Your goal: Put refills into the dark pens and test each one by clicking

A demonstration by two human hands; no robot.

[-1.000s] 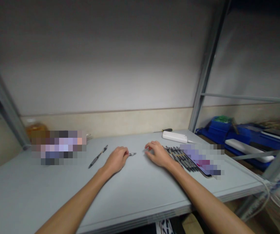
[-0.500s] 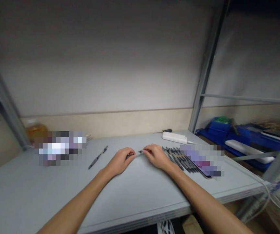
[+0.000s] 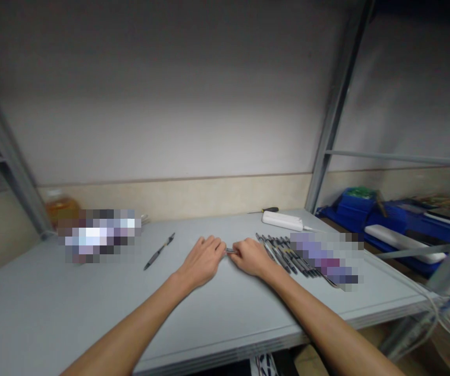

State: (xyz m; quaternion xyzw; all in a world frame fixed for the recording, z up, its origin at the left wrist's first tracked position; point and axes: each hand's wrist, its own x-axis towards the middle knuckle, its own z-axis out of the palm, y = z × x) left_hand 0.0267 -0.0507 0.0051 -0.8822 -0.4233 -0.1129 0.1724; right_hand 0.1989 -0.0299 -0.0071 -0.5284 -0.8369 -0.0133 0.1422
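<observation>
Both my hands are closed on one pen [image 3: 230, 251] just above the tabletop, and only a short piece of it shows between them. My left hand [image 3: 208, 259] wraps round its left end. My right hand [image 3: 251, 256] grips the other end, with thumb and fingers pressed together. A single dark pen [image 3: 159, 251] with a bronze-coloured band lies slanted on the table, left of my left hand. Beside my right hand a row of several similar pens [image 3: 287, 254] lies side by side, slanting down to the right.
A white power strip [image 3: 282, 220] and a screwdriver [image 3: 269, 210] lie at the back right. A blurred-out item [image 3: 322, 259] adjoins the pen row; another [image 3: 99, 235] lies left, before an amber bottle [image 3: 63, 206]. Metal posts [image 3: 329, 120] frame the table [image 3: 193, 324]. Blue bins [image 3: 356, 206] stand right.
My hands have come closer together, and the left has turned its back upward. Less of the pen shows between them. The view has shifted slightly.
</observation>
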